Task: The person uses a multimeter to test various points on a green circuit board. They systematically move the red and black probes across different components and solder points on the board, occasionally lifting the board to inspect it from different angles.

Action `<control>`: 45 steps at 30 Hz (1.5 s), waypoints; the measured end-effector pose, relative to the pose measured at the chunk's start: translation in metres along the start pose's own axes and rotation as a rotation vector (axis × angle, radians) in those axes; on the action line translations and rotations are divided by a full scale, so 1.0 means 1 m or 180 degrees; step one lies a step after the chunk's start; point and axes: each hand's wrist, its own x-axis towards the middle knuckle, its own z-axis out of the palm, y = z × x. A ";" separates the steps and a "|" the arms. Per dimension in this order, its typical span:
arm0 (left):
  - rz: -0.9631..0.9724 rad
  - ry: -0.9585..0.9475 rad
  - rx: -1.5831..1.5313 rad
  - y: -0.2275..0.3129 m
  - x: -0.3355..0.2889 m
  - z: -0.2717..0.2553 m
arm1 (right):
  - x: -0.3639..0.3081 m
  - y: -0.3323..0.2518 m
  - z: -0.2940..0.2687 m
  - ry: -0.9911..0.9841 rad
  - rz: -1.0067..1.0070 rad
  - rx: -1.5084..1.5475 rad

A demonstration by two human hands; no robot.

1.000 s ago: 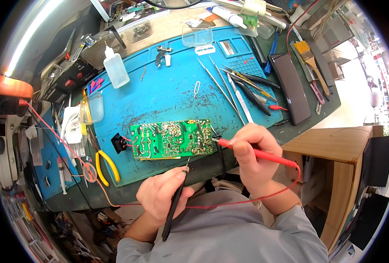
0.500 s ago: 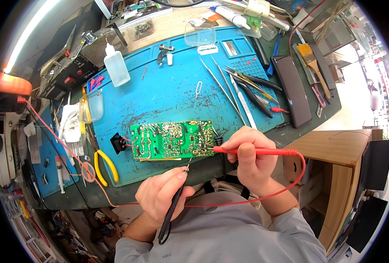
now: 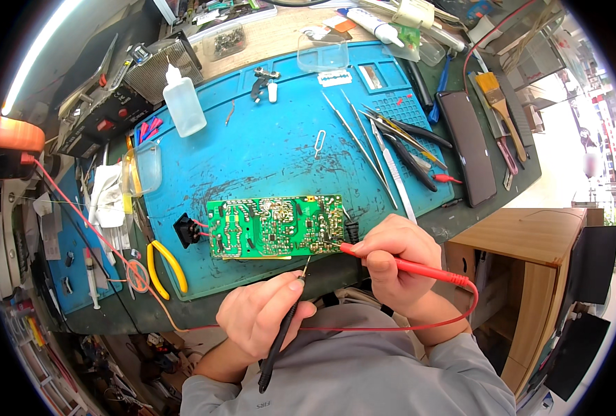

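A green circuit board (image 3: 274, 225) lies solder side up near the front of the blue work mat (image 3: 252, 163). My left hand (image 3: 261, 308) is closed round a black test probe (image 3: 281, 340), its metal tip at the board's lower edge; whether it touches is too small to tell. Pinched in my right hand (image 3: 401, 263) is a red test probe (image 3: 426, 269), slanting up to the left with its tip at the board's lower right corner. Two reddish wires join a black socket (image 3: 186, 230) to the board's left end.
Yellow-handled pliers (image 3: 168, 270) lie left of the board. Tweezers (image 3: 360, 149), a scalpel (image 3: 393, 170), black-handled pliers (image 3: 412, 163) and a dark phone (image 3: 467, 149) lie to the right. A squeeze bottle (image 3: 184, 104) stands at the back left. The red probe lead (image 3: 363, 328) crosses before my body.
The red probe has tilted, its cable end lower and its tip slightly lower at the board's right end. My left hand and the black probe have shifted slightly right.
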 end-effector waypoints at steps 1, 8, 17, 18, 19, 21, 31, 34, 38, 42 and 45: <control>0.0003 0.0006 -0.0001 0.000 0.000 0.000 | 0.000 0.000 0.001 0.0036 0.0034 0.0018; -0.0011 -0.0022 -0.0003 0.000 0.001 -0.001 | 0.001 0.001 0.005 0.0141 0.0007 0.0001; 0.0007 -0.0012 0.0017 -0.001 0.000 0.000 | 0.002 0.000 0.005 0.0118 0.0003 -0.0013; 0.0004 -0.0018 0.0024 -0.002 -0.001 -0.001 | 0.002 0.000 0.004 0.0096 -0.0008 -0.0016; 0.0001 -0.0024 0.0032 -0.002 -0.002 -0.001 | 0.003 0.000 0.003 0.0075 -0.0020 -0.0019; 0.0011 0.0000 0.0038 -0.002 -0.001 0.000 | 0.000 0.002 0.001 0.0046 0.0025 -0.0006; -0.0003 -0.0018 -0.0003 0.000 0.001 0.000 | 0.000 0.001 0.001 0.0065 0.0061 0.0016; -0.0005 -0.0026 0.0017 0.000 0.001 0.000 | 0.002 0.001 0.005 0.0130 -0.0041 -0.0063; -0.0016 -0.0010 0.0005 0.000 0.001 0.000 | 0.002 0.000 0.002 0.0080 -0.0030 -0.0087; -0.0016 0.0002 0.0012 0.000 0.000 0.000 | 0.000 0.001 0.001 0.0049 0.0034 -0.0082; -0.0018 0.0004 0.0006 0.000 0.000 0.000 | 0.000 0.001 0.001 0.0060 0.0031 -0.0080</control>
